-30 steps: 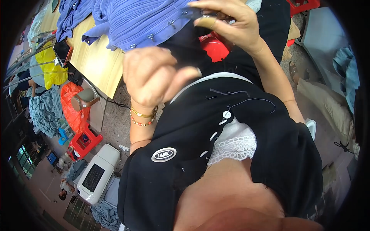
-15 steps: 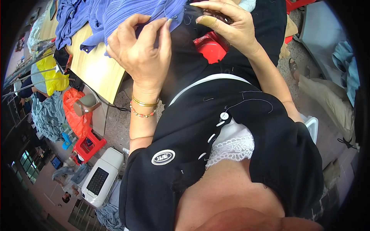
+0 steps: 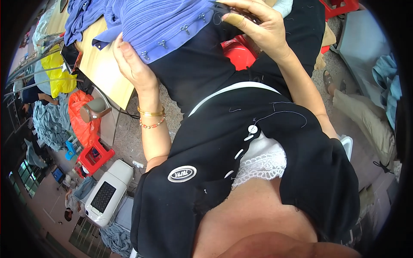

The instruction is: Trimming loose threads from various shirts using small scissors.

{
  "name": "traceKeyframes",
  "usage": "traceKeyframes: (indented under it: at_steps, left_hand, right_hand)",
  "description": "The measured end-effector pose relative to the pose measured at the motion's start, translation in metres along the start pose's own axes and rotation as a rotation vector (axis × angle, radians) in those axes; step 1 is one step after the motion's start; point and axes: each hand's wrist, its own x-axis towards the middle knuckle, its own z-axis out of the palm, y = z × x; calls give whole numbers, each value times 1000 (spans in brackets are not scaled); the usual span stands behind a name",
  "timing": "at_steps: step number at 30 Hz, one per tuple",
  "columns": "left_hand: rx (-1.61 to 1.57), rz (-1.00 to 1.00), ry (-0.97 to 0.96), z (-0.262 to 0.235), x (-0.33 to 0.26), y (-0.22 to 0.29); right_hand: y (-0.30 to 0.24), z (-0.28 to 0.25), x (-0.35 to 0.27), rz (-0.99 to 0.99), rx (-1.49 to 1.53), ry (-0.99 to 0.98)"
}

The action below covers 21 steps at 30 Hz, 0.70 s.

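Observation:
A ribbed blue-purple knit garment (image 3: pixel 159 26) is spread over my lap and the table edge, with several small dark metal fasteners (image 3: pixel 185 29) in a row along its near border. At the garment's left edge, my left hand (image 3: pixel 135 64) lies against the cloth with fingers stretched out and nothing pinched. My right hand (image 3: pixel 262 30), with tan tape round the thumb, is closed on small dark scissors (image 3: pixel 254 18) beside the garment's right end. The scissors are partly hidden by the fingers, and their tips are hard to make out. A loose thread hangs near them.
A light wooden table (image 3: pixel 105 73) stands to the left. Beyond it are an orange-red bag (image 3: pixel 81 118), a brown cup (image 3: pixel 92 112), a red stool (image 3: pixel 92 157) and a white machine-like box (image 3: pixel 109 189). Something red (image 3: pixel 240 56) shows between my legs. At right, another person's leg (image 3: pixel 365 112) extends.
My left hand has let go of the garment's edge by the fasteners and moved left and down. The border now lies more spread out, showing the fastener row. My right hand has barely moved.

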Motion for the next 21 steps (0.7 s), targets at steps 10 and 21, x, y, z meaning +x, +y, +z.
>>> traceKeyframes:
  at_steps: [10,21]
  left_hand:
    - [518,278,153,-36,29,-31]
    - [620,344,33,-31,28,-32]
  right_hand:
    - [-5,12,16,-11,20,-67]
    - [-24,18,29,-41,-160,-103]
